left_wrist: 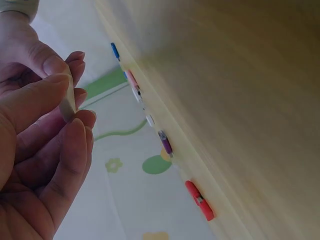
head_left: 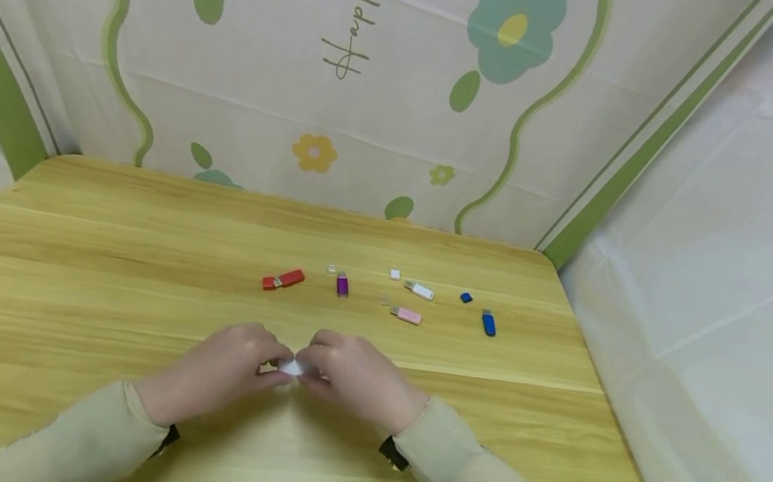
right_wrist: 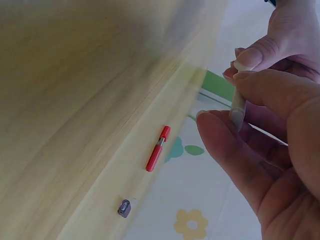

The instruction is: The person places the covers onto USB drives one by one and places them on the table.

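Low over the near middle of the table, my left hand [head_left: 223, 371] and right hand [head_left: 360, 378] meet at a small flat white piece [head_left: 293, 367]. Both hands pinch it between thumb and fingers, the left from one end and the right from the other. In the left wrist view the white piece [left_wrist: 69, 97] stands edge-on, its ends covered by fingertips. The right wrist view shows the same white piece [right_wrist: 237, 102] as a narrow strip. Its kind cannot be made out, as fingers hide much of it.
Beyond the hands lie a red USB stick [head_left: 283, 280], a purple one [head_left: 342, 285], a pink one [head_left: 407, 315], a white one [head_left: 422, 290] and a blue one [head_left: 489, 323]. A white cap [head_left: 395, 274], a blue cap [head_left: 466, 297] and clear caps [head_left: 331, 269] lie near them.
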`<action>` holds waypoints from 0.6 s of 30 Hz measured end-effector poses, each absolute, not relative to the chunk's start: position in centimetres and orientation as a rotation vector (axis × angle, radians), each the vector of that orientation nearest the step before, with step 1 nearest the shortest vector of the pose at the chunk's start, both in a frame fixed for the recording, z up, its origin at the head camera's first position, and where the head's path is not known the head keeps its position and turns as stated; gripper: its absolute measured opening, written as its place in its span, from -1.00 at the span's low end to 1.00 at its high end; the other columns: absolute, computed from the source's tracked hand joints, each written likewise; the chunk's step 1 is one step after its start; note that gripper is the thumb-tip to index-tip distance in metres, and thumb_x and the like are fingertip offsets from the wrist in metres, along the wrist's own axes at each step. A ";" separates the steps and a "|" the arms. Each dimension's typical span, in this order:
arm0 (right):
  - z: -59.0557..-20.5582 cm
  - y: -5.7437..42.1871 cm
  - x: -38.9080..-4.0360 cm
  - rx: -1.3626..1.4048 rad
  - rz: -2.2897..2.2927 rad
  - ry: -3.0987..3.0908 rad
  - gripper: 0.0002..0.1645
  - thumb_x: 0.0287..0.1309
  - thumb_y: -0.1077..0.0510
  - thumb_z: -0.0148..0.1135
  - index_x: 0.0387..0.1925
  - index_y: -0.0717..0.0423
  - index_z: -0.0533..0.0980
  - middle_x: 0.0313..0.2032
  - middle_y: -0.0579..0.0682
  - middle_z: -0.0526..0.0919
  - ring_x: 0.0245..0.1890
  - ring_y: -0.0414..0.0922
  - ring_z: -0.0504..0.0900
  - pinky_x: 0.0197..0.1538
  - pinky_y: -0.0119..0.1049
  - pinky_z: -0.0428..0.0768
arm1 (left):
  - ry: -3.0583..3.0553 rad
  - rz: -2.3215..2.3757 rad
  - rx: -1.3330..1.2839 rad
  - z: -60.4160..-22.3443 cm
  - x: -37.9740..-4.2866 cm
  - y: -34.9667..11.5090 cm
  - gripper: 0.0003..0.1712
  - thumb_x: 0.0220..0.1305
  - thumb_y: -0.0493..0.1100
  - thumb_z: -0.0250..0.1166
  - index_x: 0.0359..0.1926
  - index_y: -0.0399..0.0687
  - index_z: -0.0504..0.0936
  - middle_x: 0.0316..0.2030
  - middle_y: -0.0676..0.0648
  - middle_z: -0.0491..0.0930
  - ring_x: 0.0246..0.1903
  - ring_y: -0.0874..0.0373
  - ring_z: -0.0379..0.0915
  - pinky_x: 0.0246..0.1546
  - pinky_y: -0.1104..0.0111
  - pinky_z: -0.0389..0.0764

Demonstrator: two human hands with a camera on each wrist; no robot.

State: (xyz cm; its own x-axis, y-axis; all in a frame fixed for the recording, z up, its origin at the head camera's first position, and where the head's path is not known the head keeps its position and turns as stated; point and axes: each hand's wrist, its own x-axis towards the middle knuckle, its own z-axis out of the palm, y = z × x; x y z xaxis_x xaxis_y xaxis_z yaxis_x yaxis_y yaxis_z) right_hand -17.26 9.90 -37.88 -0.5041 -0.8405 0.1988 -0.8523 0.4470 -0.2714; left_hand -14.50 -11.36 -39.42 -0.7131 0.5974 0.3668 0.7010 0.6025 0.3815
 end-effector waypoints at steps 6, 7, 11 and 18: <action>-38.2 8.2 -18.9 1.551 0.420 -2.697 -0.82 0.18 0.17 0.42 -0.16 0.08 0.72 -0.32 -0.12 0.62 -0.41 -0.36 0.48 -0.25 -0.69 0.45 | -2.685 -0.765 -1.026 -39.9 -15.7 -12.5 -0.89 0.07 -0.27 0.52 -0.33 -0.10 0.77 -0.45 0.14 0.66 -0.46 0.33 0.48 -0.43 0.45 0.56; -38.3 7.9 -19.2 1.551 0.383 -2.710 -0.82 0.18 0.16 0.42 -0.16 0.07 0.73 -0.33 -0.14 0.61 -0.43 -0.36 0.46 -0.27 -0.68 0.44 | -2.701 -0.766 -1.013 -40.0 -15.9 -12.7 -0.88 0.07 -0.28 0.51 -0.32 -0.09 0.77 -0.45 0.14 0.66 -0.45 0.33 0.49 -0.42 0.44 0.56; -38.4 6.4 -20.4 1.552 0.263 -2.748 -0.81 0.18 0.12 0.42 -0.15 0.02 0.73 -0.35 -0.18 0.58 -0.45 -0.35 0.44 -0.31 -0.63 0.44 | -2.767 -0.748 -0.951 -40.5 -16.8 -13.6 -0.90 0.10 -0.27 0.50 -0.33 -0.07 0.76 -0.44 0.17 0.65 -0.44 0.35 0.46 -0.40 0.40 0.55; -39.0 3.9 -22.3 1.541 0.239 -2.794 -0.80 0.20 0.10 0.40 -0.14 0.02 0.73 -0.34 -0.17 0.61 -0.43 -0.35 0.47 -0.30 -0.60 0.46 | -2.814 -0.767 -0.895 -40.8 -18.5 -15.4 -0.92 0.12 -0.30 0.48 -0.33 -0.14 0.75 -0.42 0.09 0.67 -0.45 0.31 0.50 -0.41 0.38 0.57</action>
